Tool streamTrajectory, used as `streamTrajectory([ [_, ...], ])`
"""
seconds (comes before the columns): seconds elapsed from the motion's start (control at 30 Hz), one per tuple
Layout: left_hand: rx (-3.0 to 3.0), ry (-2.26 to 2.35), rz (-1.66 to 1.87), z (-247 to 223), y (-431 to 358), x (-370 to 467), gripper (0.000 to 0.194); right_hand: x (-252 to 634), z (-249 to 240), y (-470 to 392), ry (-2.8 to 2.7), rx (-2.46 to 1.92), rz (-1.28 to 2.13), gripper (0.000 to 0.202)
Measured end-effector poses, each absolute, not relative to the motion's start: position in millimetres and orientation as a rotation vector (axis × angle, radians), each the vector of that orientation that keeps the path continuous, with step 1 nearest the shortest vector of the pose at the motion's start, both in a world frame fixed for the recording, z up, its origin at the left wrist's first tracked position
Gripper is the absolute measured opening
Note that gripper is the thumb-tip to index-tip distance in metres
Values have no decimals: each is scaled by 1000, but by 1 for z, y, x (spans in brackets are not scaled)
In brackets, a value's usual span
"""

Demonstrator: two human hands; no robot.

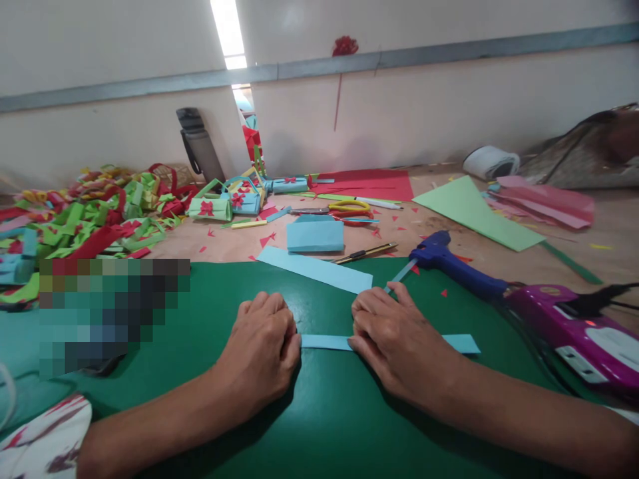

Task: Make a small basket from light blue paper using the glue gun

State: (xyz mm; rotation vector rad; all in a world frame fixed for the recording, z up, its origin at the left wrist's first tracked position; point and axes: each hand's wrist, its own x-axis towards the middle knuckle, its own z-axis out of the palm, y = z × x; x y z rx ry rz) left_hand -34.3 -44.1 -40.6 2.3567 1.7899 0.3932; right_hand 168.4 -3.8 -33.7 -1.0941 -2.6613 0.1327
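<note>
Head view: left hand (262, 349) sits knuckles-up on the green mat (324, 426), fingers curled together, tips pressed on the left end of a light-blue paper strip (324, 342). Right hand (394, 342) lies palm-down over the strip's middle, fingers together & flat on it; the strip's far end pokes out to the right of that hand. Strip runs left-right, flat on the mat, btwn both hands.

Just beyond the hands, a wider light-blue strip (314, 268) lies at an angle on the mat's far edge. Behind it on the worktop (424, 229): a folded blue paper block (315, 235), a utility knife (363, 253), yellow-and-red scissors (344, 210). Right of the right hand, a blue glue gun (452, 263), nozzle pointing twd the hands; a purple device (569, 326) close by on the right edge.

Farther out: green sheet (469, 209), red sheet (369, 184), pink sheets (544, 203), a tape roll (492, 161) near the wall. Far left, a heap of green/red paper strips (90, 213); small paper lanterns (229, 199) w/ red bows, dark bottle (198, 143) behind them.
</note>
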Motion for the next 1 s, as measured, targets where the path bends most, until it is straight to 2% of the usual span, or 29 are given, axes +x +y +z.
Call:
streamTrajectory([
  [0.1,2350,1762,379,-40,-42,-37,10,168,-33,-4,-2676,-1109,158,12],
  [0.13,2383,1742,370,-40,-41,-39,15,168,-32,-4,-2677,-1112,174,9],
  [0.23,2623,1603,246,-39,-38,-44,52,168,-32,-4,-2676,-1123,226,6],
  [0.33,2885,1419,36,-35,-35,-45,65,169,-32,-4,-2672,-1132,245,7],
  [0.57,3139,1274,-267,-26,-34,-38,53,171,-33,-4,-2640,-1159,364,17],
  [0.8,3222,1221,-288,-26,-34,-35,61,174,-36,-3,-2641,-1175,355,23],
  [1.0,3158,1220,-246,-24,-35,-37,48,175,-40,-3,-2627,-1123,297,20],
])
